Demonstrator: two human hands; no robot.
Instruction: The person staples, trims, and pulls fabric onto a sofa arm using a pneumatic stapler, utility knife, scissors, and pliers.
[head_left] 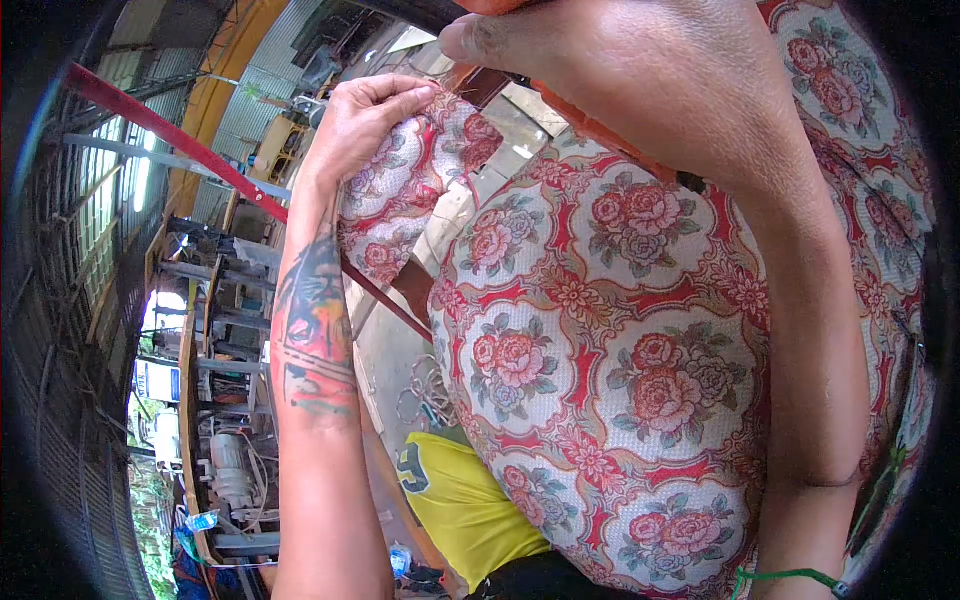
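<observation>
My left hand (pixel 375 120) pinches the upper edge of a loose flap of floral fabric (pixel 385 190), thumb pressed against the fingers. My right hand (pixel 600 60) is bent over an orange tool (pixel 600 130) at the top of the view. The frame edge cuts off most of its fingers, and the tool's kind is hidden. Below the right hand bulges a large rounded form covered in the same red and white rose-patterned upholstery fabric (pixel 590 340). The right forearm crosses in front of it.
A yellow cloth (pixel 465 500) with a dark mark lies against the covered form. Coiled cord (pixel 425 395) is on the floor behind. A red bar (pixel 180 140) slants across the left, beyond my arm. Motor-like machinery (pixel 232 470) and shelving stand farther left.
</observation>
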